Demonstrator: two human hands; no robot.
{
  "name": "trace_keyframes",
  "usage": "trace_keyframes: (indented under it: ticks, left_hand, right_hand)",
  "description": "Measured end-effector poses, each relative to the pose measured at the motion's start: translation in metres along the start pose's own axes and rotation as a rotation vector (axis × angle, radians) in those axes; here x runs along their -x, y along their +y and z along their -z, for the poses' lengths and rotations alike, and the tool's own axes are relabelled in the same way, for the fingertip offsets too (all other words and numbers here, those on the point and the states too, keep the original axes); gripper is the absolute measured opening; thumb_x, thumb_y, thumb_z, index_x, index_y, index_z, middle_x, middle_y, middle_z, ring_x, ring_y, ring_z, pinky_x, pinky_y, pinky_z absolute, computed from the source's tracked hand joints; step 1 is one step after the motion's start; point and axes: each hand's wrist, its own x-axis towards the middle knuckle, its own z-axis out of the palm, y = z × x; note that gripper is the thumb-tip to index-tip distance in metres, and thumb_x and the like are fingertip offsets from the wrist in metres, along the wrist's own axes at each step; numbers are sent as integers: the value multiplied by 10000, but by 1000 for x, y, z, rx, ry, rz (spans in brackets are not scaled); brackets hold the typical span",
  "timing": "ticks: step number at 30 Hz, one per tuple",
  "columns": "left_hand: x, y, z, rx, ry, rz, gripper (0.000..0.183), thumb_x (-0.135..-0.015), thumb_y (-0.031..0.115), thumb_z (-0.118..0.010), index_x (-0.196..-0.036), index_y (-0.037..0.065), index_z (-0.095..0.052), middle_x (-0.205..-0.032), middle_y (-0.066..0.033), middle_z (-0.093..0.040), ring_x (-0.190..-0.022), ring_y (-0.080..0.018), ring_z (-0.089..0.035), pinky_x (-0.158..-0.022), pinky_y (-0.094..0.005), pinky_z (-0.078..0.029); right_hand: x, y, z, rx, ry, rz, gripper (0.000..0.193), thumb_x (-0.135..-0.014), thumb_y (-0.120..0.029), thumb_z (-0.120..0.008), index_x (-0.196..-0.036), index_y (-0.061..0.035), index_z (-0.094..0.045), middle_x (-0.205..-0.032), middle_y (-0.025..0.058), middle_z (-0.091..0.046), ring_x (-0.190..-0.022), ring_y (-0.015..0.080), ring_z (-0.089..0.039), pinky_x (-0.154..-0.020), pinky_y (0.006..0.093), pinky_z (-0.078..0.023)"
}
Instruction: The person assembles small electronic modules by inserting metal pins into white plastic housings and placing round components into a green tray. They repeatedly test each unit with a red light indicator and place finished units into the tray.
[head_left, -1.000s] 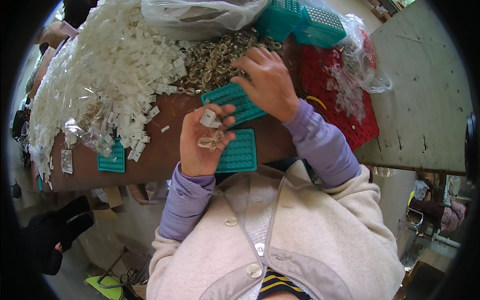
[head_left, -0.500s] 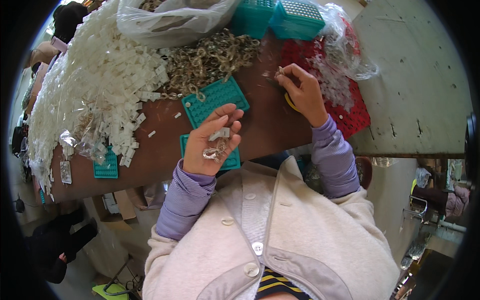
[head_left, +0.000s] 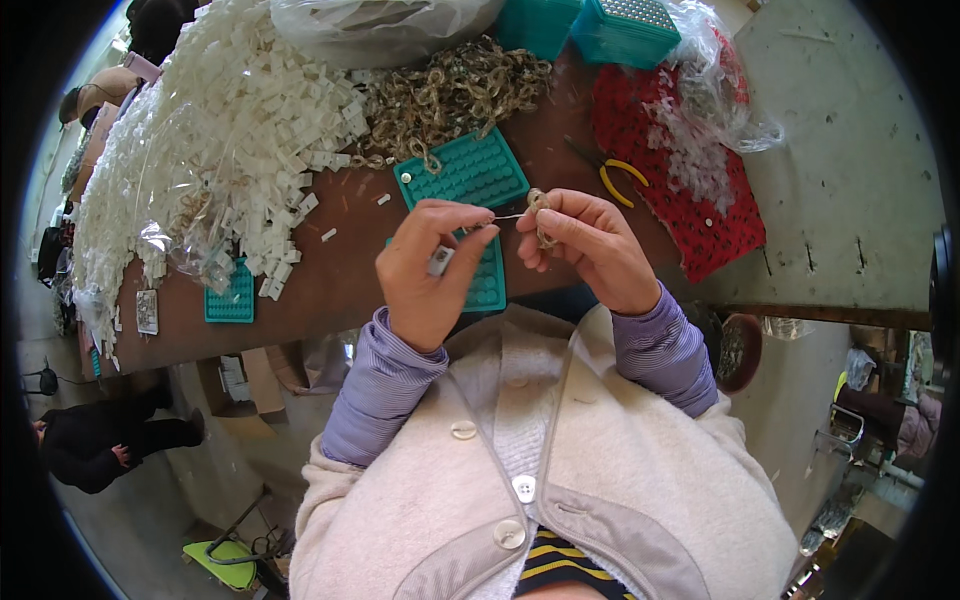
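Observation:
My left hand [head_left: 425,270] is closed, its fingertips pinching one end of a thin pale strand [head_left: 508,216]. A small white plastic tag [head_left: 440,261] sits within its curled fingers. Facing it, my right hand [head_left: 600,245] pinches a small beige-brown coiled loop [head_left: 541,218] between thumb and fingers. The strand runs from the left fingertips toward this loop; how the two join is too small to tell. Under and behind the hands lie a teal moulded tray [head_left: 465,170] and a second teal tray [head_left: 487,280], partly covered by my left hand.
A large heap of white tags [head_left: 230,130] spreads at left. Behind the trays are tangled beige-brown loops [head_left: 450,95] and a clear bag [head_left: 385,30]. Yellow-handled pliers [head_left: 618,183] lie right, by a red patterned cloth [head_left: 715,215]. Teal trays [head_left: 625,35] are stacked behind.
My right hand has come left and down from beside the pliers to meet my left hand. My left hand has turned from palm-up to a pinch. The view has shifted slightly.

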Motion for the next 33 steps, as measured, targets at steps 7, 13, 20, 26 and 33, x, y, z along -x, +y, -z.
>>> trace_keyframes:
  ticks: [7, 13, 20, 26, 33]
  left_hand:
    - [5, 11, 1, 386, -42, 522, 147, -972, 51, -813, -1063, 37, -698, -1007, -65, -802, -791, -43, -670, -591, -189, -478]
    - [-2, 13, 11, 488, -150, 598, 160, -981, 72, -809, -1074, 43, -681, -970, -56, -792, -736, -26, -632, -545, -188, -459]
    - [2, 3, 14, 250, -107, 386, 318, -946, 118, -847, -1226, 77, -701, -946, -57, -805, -794, -100, -730, -604, -244, -527]
    - [-10, -16, 51, -124, -285, 211, 444, -903, 215, -885, -1301, 118, -714, -939, -71, -800, -788, -211, -764, -681, -325, -583]
    - [-75, -103, 119, -1021, -218, 91, 180, -959, 204, -748, -1130, 148, -746, -1115, -98, -718, -867, -363, -752, -744, -479, -596]
  right_hand:
    - [-3, 7, -30, 1118, 390, 874, 325, -895, -92, -824, -1186, -23, -697, -927, 89, -724, -839, 266, -714, -787, 353, -570]
    - [2, 0, -24, 1322, 228, 857, 171, -837, -26, -831, -983, -26, -744, -820, 80, -659, -750, 278, -652, -713, 384, -538]
    - [-22, 5, -32, 1315, 186, 1012, 157, -771, -20, -779, -912, -61, -722, -825, 58, -657, -780, 254, -685, -843, 420, -553]
    - [-37, 9, -40, 1428, 86, 837, 120, -834, 23, -753, -876, -56, -674, -836, 70, -671, -790, 278, -684, -1010, 474, -544]
    - [-40, 22, -43, 1199, 147, 735, 107, -912, 26, -737, -951, -28, -654, -859, 105, -693, -792, 319, -693, -901, 429, -548]
